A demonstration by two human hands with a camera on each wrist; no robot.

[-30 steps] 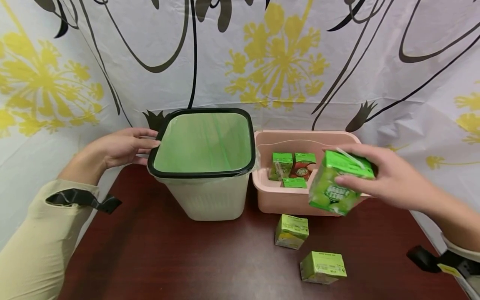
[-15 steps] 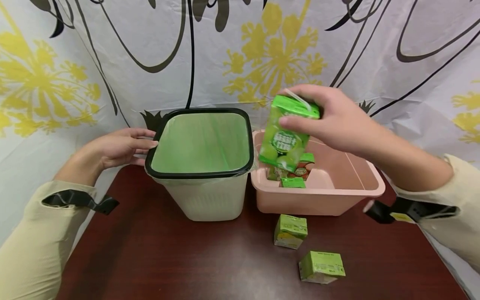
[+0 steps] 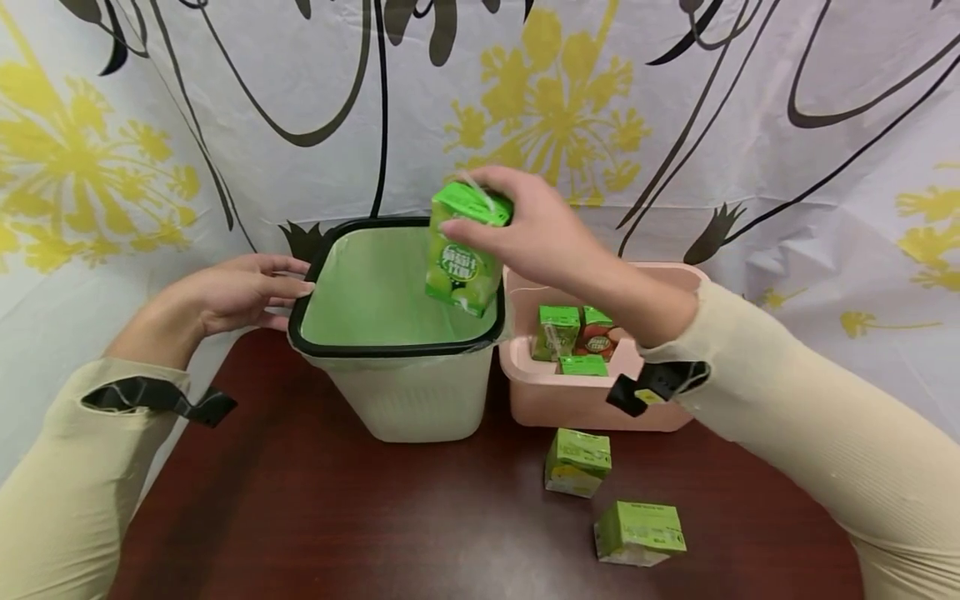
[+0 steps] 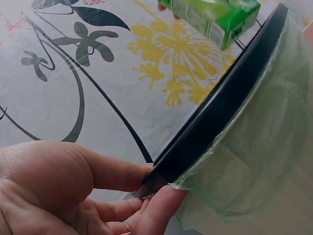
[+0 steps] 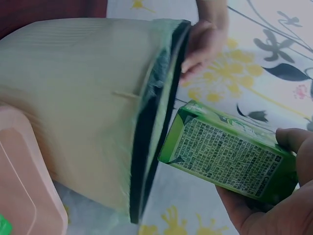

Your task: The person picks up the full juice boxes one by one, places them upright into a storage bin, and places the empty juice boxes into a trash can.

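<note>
A white trash bin (image 3: 420,400) with a black rim and a pale green liner stands on the table. My left hand (image 3: 240,296) holds its left side; in the left wrist view the thumb (image 4: 117,171) and fingers pinch the rim (image 4: 220,110). Over the bin's right half, my right hand (image 3: 528,221) grips a green juice box (image 3: 459,271) by its upper end. That box is tilted, with a white straw on top. Its printed side panel (image 5: 225,156) faces the right wrist camera. The bin's bottom inside cannot be made out.
Right of the bin sits a pink basin (image 3: 570,404) with juice boxes (image 3: 557,329) in its left part. Two light green boxes, one nearer the basin (image 3: 577,462) and one nearer me (image 3: 640,533), lie on the dark table (image 3: 337,517). A patterned cloth (image 3: 465,92) hangs behind.
My right hand has carried the green juice box from above the pink basin leftward to above the bin. My left hand has kept its place on the rim.
</note>
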